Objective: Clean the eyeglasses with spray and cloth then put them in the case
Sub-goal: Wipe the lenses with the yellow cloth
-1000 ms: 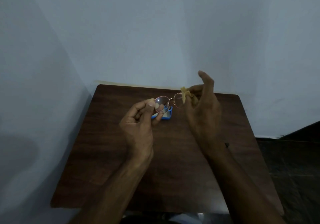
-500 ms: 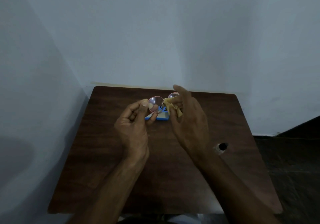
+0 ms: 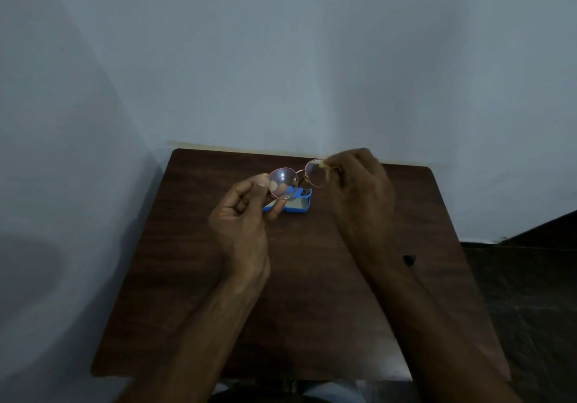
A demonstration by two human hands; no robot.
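Eyeglasses (image 3: 298, 178) between both pinching hands

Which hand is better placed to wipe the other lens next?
Right. The right hand already pinches the cloth at one lens, while the left hand grips the glasses by the unwiped lens.

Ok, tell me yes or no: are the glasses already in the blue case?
No, the glasses are held up above the table between the left hand and right hand, while the blue case lies below them.
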